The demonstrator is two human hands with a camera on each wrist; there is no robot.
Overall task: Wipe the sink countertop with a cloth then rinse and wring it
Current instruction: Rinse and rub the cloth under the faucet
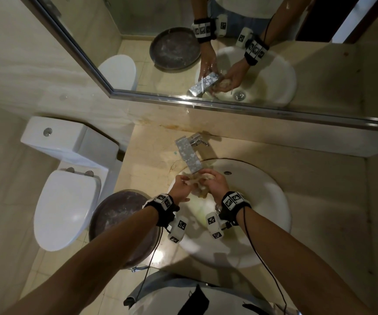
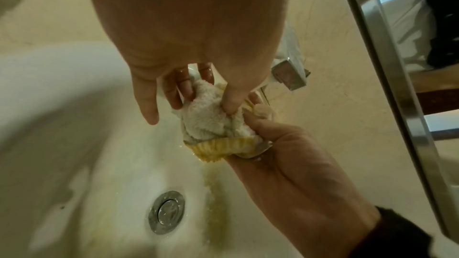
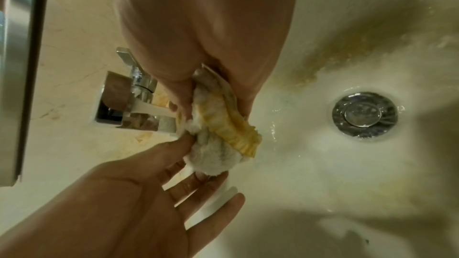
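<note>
A wadded white cloth with a yellow ribbed edge is held between both hands over the white sink basin, just below the chrome faucet spout. My left hand pinches the white end of the cloth between thumb and fingers, with the little finger sticking out straight. My right hand grips the yellow-edged end of the cloth, fingers curled round it. The cloth looks wet. I cannot tell whether water is running from the faucet.
The drain plug lies below the hands, with yellowish stains in the wet basin. Beige countertop surrounds the sink, under a mirror. A toilet and a dark round bucket stand to the left.
</note>
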